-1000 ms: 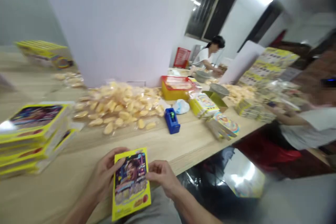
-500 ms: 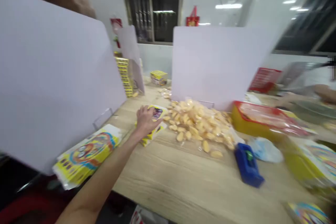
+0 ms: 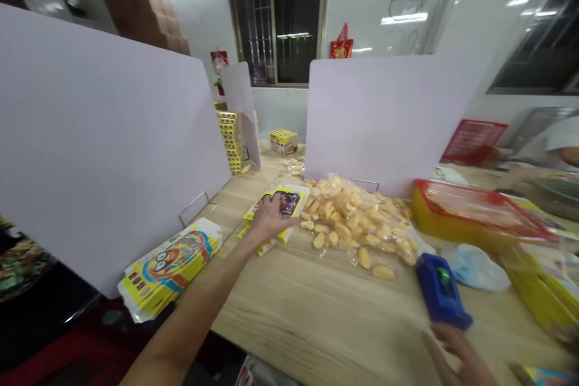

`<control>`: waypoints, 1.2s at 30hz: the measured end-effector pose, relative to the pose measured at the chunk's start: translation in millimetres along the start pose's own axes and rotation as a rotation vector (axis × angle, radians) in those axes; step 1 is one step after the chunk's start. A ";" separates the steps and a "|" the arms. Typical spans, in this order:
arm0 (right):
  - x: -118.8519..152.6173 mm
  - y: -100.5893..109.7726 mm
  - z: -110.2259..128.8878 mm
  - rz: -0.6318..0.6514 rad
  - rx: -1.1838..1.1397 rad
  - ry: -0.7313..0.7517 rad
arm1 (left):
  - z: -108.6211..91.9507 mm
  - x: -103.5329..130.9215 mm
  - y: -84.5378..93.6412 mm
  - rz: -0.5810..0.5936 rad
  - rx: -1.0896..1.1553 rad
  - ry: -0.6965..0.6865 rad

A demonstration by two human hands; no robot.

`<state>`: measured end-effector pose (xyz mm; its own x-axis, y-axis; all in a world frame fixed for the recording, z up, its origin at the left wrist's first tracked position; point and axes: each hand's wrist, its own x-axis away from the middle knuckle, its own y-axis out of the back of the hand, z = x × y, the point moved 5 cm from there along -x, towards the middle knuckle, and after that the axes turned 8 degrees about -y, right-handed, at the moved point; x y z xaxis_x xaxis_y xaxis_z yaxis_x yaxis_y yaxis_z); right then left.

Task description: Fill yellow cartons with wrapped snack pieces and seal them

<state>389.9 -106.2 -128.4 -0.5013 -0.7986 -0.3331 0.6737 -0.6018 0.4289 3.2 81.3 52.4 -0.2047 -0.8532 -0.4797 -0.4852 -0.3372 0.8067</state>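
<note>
My left hand [image 3: 268, 217] lies on top of a small stack of flat yellow and white cartons [image 3: 292, 201], its fingers apart over the printed top one. Beside the stack is a heap of wrapped yellowish pieces [image 3: 353, 211]. My right hand [image 3: 456, 353], partly blurred, is low at the right with fingers apart and nothing seen in it. Just above it on the table sits a blue tape dispenser [image 3: 441, 289]. Another pile of flat cartons [image 3: 169, 265] with a cartoon print lies at the left table edge.
White panels [image 3: 371, 114] stand behind the heap and at the left. A yellow box with a red rim [image 3: 479, 211] and a crumpled white and blue item [image 3: 477, 265] are at the right. A person's arm [image 3: 567, 154] shows at the far right.
My right hand has come into view at the lower right. My left hand is still at the carton stack, its fingers now more spread over the top carton. The view has shifted slightly.
</note>
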 end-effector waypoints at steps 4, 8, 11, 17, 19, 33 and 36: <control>7.7 -76.1 39.9 0.345 -0.279 -0.148 | -44.2 89.5 -50.0 0.238 0.117 -0.097; 27.2 -126.2 64.0 0.553 -0.263 -0.168 | -65.0 172.3 -108.1 0.436 0.160 -0.001; 45.2 -127.0 53.5 0.599 -0.070 -0.097 | -64.6 207.0 -127.7 0.570 0.211 0.027; 10.1 -107.6 61.8 0.602 0.229 0.122 | -50.9 167.6 -108.8 0.479 0.189 -0.114; -32.2 -114.2 93.1 0.466 0.259 0.282 | -48.7 121.5 -108.0 0.356 0.093 -0.159; -159.0 -201.8 118.4 0.231 0.186 0.199 | -35.1 -16.2 -169.0 0.191 0.391 -0.339; -145.3 -173.5 110.8 0.241 0.045 0.135 | -24.7 -8.9 -153.4 0.151 0.543 -0.268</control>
<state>285.7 113.2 -61.4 -0.2506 -0.9120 -0.3248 0.7381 -0.3971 0.5454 100.5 130.8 -58.6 -0.4768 -0.7224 -0.5009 -0.7830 0.0900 0.6155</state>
